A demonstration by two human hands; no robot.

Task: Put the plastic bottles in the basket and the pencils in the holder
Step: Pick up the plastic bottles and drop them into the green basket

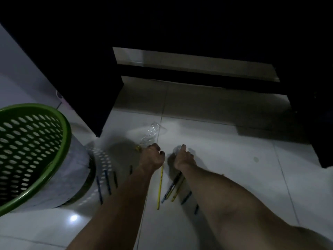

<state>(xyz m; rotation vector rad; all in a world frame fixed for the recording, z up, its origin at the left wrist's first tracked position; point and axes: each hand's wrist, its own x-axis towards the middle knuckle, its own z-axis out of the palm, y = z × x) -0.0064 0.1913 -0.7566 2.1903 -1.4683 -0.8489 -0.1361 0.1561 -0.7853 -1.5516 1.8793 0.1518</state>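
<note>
Beside the basket (pixel 54 120), scattered pencils (pixel 159 188).

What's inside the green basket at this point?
The green basket shows only its perforated inner wall; no bottle is visible inside. Its bottom is cut off by the frame, so contents there cannot be seen.

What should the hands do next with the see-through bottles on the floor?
Probably lift both bottles and swing them left to the green basket. The left hand is closed at the neck of the clear bottle lying on the tiles, and the right hand seems to close on a second clear bottle, though it is dim. The pencils can wait.
</note>
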